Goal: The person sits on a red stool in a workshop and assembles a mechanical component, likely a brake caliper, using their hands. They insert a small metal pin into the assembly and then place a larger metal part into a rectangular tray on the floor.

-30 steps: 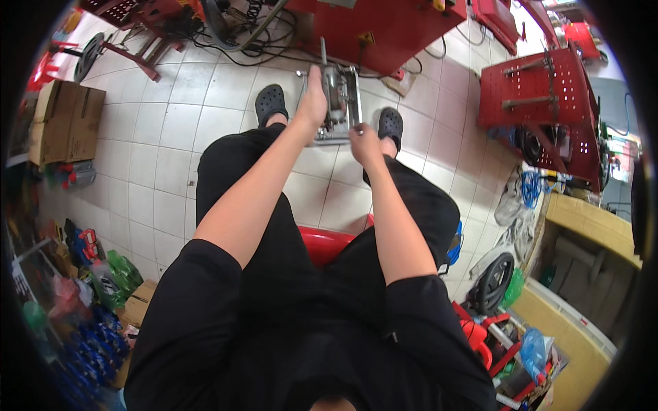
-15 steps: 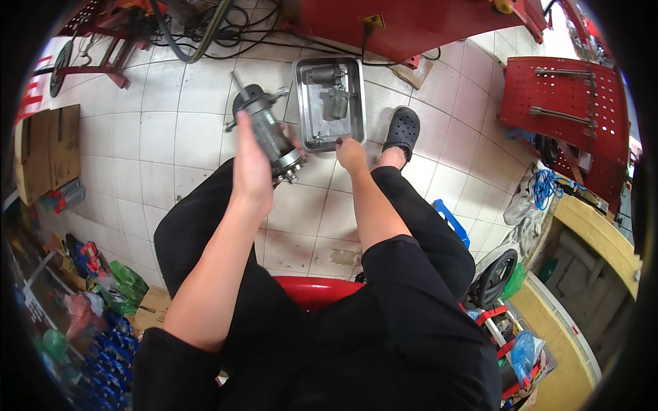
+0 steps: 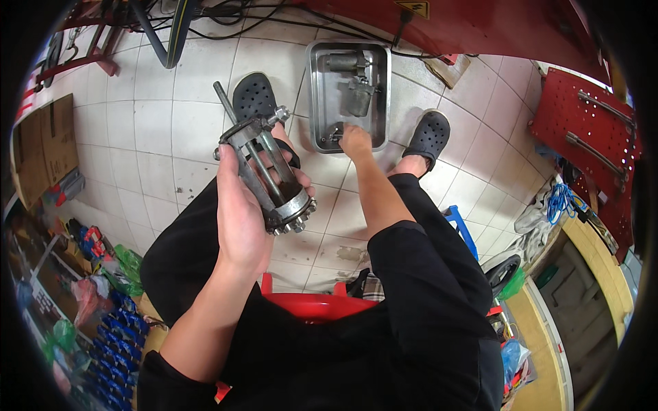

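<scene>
My left hand is wrapped round a grey metal cage-like tool, held tilted above the floor. Long rods join its two ends, bolts ring the lower end, and a bar sticks out at the top. My right hand reaches into the near end of a shallow steel tray, fingers closed at some small metal parts. What they pinch is too small to name. Farther up the tray lie a grey cylindrical metal part and a second one, shorter and wider.
My feet in dark clogs flank the tray on the tiled floor. Black cables and a red machine lie beyond it. A red stool is under me. A cardboard box stands left, a red perforated panel right.
The tool in my left hand has come nearer to me and turned, so its rods show plainly. My right hand has moved from the tray's near rim to the small parts inside.
</scene>
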Demonstrator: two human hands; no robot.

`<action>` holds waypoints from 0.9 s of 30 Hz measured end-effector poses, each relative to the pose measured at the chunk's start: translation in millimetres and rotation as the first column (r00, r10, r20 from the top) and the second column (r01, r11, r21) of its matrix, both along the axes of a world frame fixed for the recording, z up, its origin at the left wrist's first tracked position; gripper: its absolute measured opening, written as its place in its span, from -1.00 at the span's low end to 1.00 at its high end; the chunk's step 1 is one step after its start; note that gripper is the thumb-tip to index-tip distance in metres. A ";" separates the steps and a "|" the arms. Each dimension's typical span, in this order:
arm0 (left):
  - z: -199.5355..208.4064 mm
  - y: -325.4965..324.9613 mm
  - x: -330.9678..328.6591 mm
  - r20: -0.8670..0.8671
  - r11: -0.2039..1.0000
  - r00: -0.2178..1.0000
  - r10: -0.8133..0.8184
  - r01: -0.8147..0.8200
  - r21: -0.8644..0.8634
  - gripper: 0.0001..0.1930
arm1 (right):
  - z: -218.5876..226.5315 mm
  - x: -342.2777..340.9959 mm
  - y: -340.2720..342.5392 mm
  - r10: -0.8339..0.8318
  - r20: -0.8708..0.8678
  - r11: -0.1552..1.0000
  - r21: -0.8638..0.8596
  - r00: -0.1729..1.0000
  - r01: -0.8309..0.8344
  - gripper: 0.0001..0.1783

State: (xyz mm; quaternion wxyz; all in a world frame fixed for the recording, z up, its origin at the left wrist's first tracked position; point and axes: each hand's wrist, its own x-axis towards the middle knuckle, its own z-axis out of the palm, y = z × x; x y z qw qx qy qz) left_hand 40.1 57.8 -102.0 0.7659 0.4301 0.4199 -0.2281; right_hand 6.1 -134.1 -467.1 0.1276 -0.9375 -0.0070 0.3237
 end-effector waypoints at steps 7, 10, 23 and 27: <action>1.0 -3.1 9.8 0.025 0.998 0.998 0.055 -0.055 -0.014 -0.26 | 30.5 -4.4 15.0 -0.164 0.033 0.943 0.300 0.986 0.147 -0.79; 1.8 -6.5 13.9 0.034 0.998 0.998 0.061 -0.060 -0.028 -0.27 | 31.8 -9.3 29.8 -0.062 0.046 0.946 0.320 0.997 0.044 -0.81; 5.5 -5.8 19.6 0.013 0.998 0.999 0.029 -0.028 -0.054 -0.25 | 21.5 1.5 59.7 0.133 -0.040 0.989 0.068 0.990 -0.130 -0.74; 3.4 -4.8 20.9 0.036 0.998 0.999 0.028 -0.026 -0.061 -0.25 | 11.3 1.6 59.0 0.166 0.067 0.980 0.103 0.984 -0.172 -0.74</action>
